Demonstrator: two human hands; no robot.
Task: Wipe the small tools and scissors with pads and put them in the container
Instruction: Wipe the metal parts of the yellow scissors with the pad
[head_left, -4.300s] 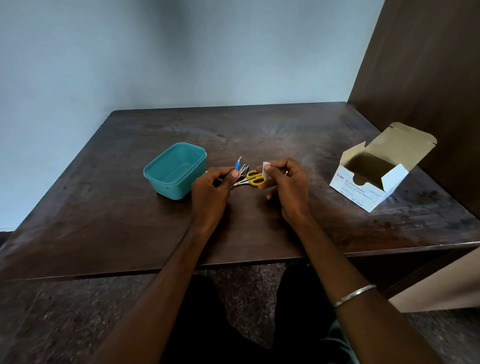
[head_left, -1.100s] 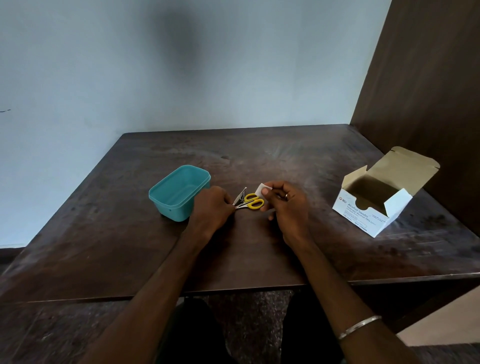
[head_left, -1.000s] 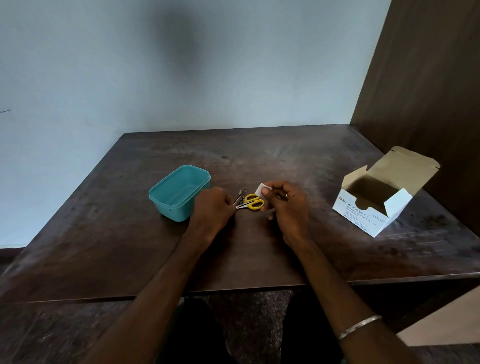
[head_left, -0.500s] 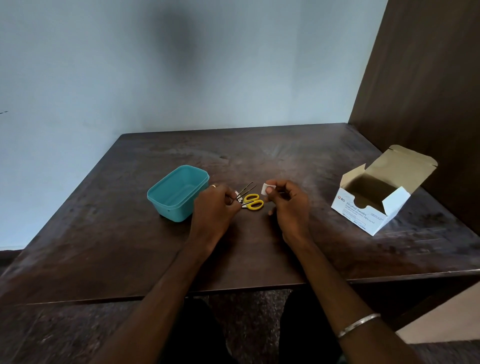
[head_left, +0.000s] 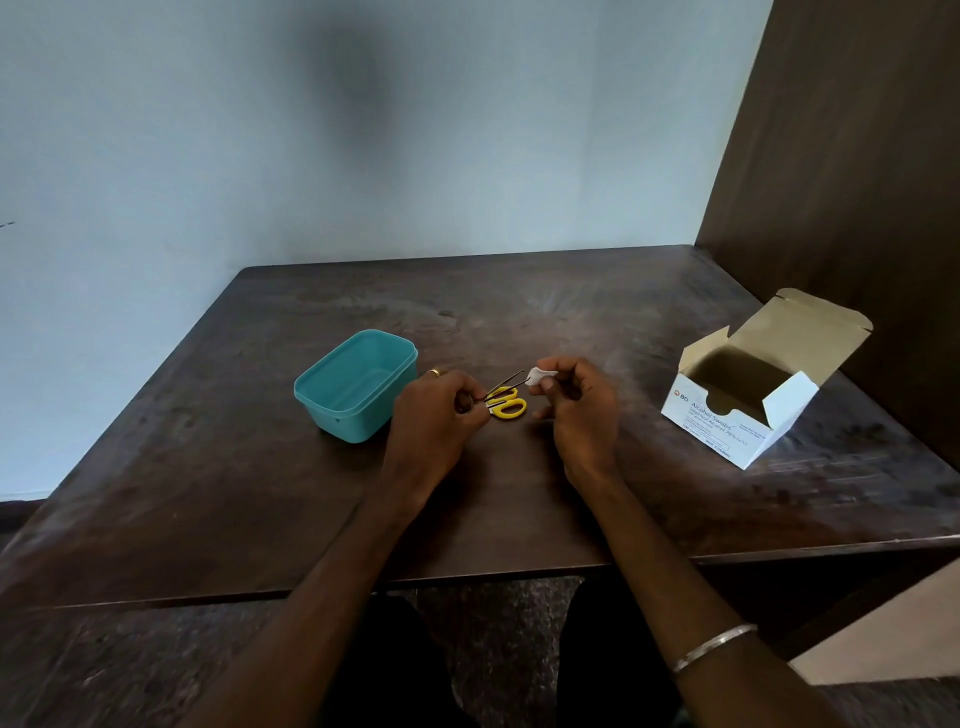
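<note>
Left hand (head_left: 434, 415) pinched tweezers (head_left: 505, 384) tips-out; right hand (head_left: 576, 405) pinched swab pad (head_left: 537, 375) at tips, for wiping.

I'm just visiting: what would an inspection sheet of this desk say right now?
Surface: dark wooden table, worn.
Job's things: teal container, open; yellow-handled scissors on the table; thin metal tool; white pad.
Clutter: open alcohol swab box at the right.
Hands: left hand holds the tool; right hand pinches the pad at its tip.
Cables: nothing seen.
Surroundings: pale wall, dark wood panel.
</note>
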